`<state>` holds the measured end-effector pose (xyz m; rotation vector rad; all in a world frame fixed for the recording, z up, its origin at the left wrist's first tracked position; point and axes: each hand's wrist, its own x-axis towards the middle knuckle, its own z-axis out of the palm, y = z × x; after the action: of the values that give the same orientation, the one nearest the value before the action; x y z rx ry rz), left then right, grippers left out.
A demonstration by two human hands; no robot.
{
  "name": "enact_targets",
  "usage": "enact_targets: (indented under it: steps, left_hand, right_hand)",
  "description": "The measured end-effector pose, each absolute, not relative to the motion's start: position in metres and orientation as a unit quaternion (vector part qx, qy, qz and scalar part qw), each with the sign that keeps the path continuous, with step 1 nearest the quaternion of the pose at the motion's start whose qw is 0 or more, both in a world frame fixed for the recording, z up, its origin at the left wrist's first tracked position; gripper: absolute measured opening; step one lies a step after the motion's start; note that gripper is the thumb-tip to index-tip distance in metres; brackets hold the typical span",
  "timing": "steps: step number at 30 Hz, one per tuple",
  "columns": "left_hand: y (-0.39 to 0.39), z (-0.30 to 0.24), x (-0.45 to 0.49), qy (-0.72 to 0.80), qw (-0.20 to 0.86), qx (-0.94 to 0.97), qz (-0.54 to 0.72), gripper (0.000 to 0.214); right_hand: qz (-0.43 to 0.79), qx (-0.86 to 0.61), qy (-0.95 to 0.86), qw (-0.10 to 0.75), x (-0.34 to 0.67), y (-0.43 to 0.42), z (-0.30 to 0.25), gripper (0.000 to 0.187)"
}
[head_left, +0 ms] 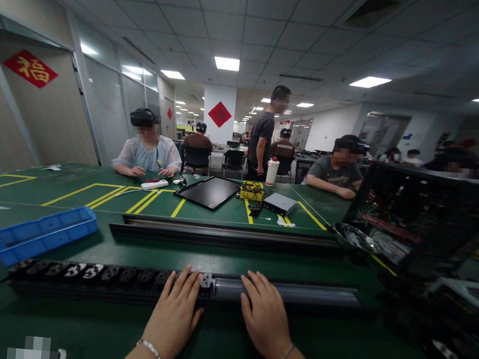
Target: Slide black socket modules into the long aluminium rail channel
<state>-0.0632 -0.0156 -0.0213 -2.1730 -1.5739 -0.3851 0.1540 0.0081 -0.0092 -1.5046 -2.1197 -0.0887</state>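
A long black channel [320,309] lies across the table in front of me. Its left half holds a row of several small black and grey parts [92,271], whose exact kind I cannot make out. My left hand [175,311] rests over the right end of that row, fingers stretched out, covering some of the parts. One grey part [206,280] shows just right of its fingertips. My right hand [266,316] lies on the channel farther right, fingers extended, beside a smooth, shiny stretch of it. Neither hand grips anything visible.
Beyond are more black rails [218,235], a blue tray [46,232], a dark flat panel [209,192], a grey box [279,204] and a white bottle [272,172]. A metal bowl [356,237] and an opened black case [424,223] stand right. People sit across the green table [125,331].
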Motion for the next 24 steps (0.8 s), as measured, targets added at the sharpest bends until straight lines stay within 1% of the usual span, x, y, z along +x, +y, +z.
enact_targets:
  steps: [10, 14, 17, 24]
  left_hand:
    - [-0.015, -0.023, -0.063, -0.562, 0.231, -0.781, -0.143, 0.048]
    - [-0.019, -0.025, -0.054, -0.587, 0.243, -0.751, -0.178, 0.044]
    - [-0.022, -0.024, -0.047, -0.586, 0.263, -0.741, -0.193, 0.044]
    - [-0.025, -0.022, -0.048, -0.538, 0.316, -0.761, -0.177, 0.042]
  right_hand:
    - [-0.033, -0.557, -0.786, 0.267, 0.154, 0.009, -0.01, 0.036]
    - [-0.025, -0.559, -0.785, 0.265, 0.154, 0.009, -0.009, 0.036]
    - [-0.023, -0.559, -0.785, 0.265, 0.154, 0.009, -0.01, 0.036]
    - [-0.033, -0.558, -0.786, 0.264, 0.154, 0.009, -0.012, 0.035]
